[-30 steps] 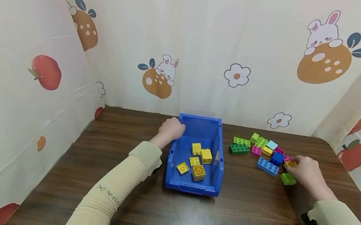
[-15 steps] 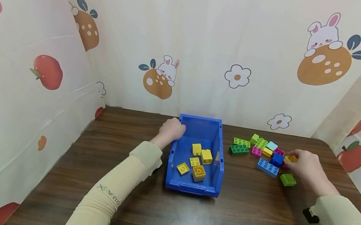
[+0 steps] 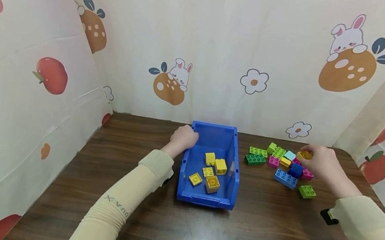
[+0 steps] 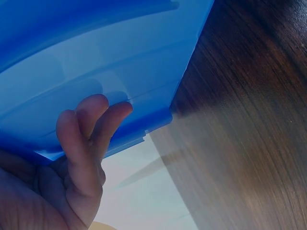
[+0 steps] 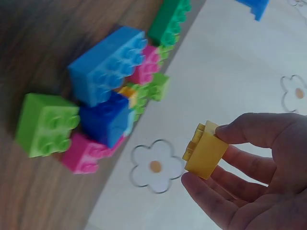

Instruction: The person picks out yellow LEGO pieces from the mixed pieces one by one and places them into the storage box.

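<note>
My left hand [image 3: 183, 137] holds the left wall of a blue plastic storage bin [image 3: 214, 134] near its back corner. In the left wrist view, its fingers [image 4: 79, 139] lie along the bin's outer side. Inside the bin are several yellow toy building bricks [image 3: 220, 166]. Above the loose pile on the right, my right hand [image 3: 322, 164] pinches a yellow toy brick [image 5: 207, 152] between thumb and fingertips, raised off the table. Below it lie a dark blue brick [image 3: 296, 170], a light blue long brick [image 3: 285, 179] and a pink brick [image 3: 307, 174].
A lime brick [image 3: 307, 192] lies apart at the pile's front. Dark green [image 3: 255, 160] and lime long bricks sit toward the bin. Another yellow brick [image 3: 285, 162] lies among the pile. A printed curtain [image 3: 220, 50] stands along the back of the wooden table [image 3: 254, 233].
My right hand has lifted the yellow brick from the pile's right end and moved it up and left over the pile, uncovering a pink brick. The left hand stays on the bin.
</note>
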`<state>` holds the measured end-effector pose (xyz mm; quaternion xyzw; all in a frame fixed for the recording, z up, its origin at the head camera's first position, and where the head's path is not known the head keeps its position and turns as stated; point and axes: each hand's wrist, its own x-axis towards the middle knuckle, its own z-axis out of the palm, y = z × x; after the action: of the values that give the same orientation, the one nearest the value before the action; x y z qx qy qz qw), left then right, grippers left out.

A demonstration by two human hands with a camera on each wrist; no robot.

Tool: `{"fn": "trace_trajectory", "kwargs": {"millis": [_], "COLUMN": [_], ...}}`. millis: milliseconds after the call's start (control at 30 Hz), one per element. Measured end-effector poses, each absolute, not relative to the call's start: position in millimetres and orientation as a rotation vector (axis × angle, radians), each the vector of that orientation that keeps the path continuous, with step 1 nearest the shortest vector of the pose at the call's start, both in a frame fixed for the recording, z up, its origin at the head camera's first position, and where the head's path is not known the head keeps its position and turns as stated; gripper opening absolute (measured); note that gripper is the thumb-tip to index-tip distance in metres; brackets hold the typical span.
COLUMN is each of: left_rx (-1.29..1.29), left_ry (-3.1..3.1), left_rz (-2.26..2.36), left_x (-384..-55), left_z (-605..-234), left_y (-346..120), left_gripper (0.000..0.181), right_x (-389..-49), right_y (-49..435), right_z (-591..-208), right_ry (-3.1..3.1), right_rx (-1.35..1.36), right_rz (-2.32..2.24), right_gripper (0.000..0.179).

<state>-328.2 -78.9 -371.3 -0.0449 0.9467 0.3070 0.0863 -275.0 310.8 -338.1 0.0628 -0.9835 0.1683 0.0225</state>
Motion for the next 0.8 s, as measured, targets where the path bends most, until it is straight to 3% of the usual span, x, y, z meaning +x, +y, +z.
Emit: {"fn": "trace_trajectory", "kwargs": {"millis": [800], "left_rx": [-0.144], "left_ry": [2.832], "left_rz": [0.882], "left_x": [-330], "left_z": [-371], "left_y": [-79], "left_gripper": [0.039], "right_x": [-276], "right_y": [240], "right_z": [-280], "right_ry": [-2.97], "right_rx": [0.394], "right_rz": [0.528], "right_gripper": [0.037]}}
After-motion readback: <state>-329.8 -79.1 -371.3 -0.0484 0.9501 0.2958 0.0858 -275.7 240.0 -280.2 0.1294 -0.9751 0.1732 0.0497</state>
